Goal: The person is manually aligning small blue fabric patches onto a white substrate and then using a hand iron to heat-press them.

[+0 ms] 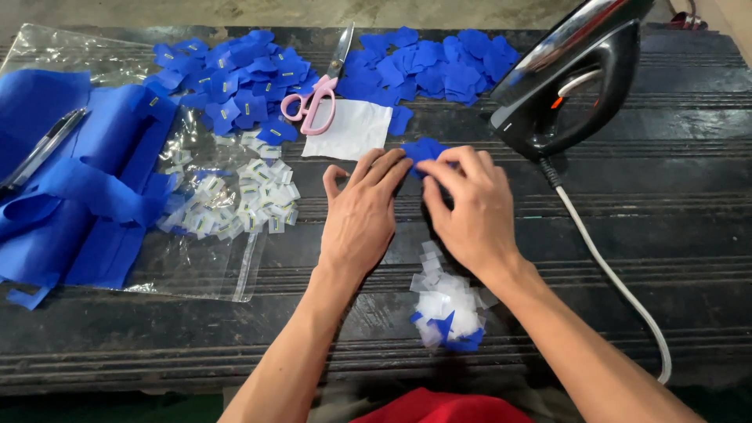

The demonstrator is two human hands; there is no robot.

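Both my hands meet over a small blue fabric piece (424, 149) lying on the dark table (689, 204). My left hand (362, 211) rests flat with its fingertips touching the piece's left edge. My right hand (468, 205) pinches the piece's right side between thumb and fingers. Most of the piece is covered by my fingers. Below my wrists lies a small heap of white backing scraps and blue offcuts (448, 307).
A black iron (576, 78) stands at the right, its white cord (619, 282) trailing toward me. Pink-handled scissors (317, 98), a white sheet (348, 129), two piles of blue pieces (439, 66), small white labels (251, 200) on a clear bag, blue cloth (70, 188) and a pen (39, 149) lie left.
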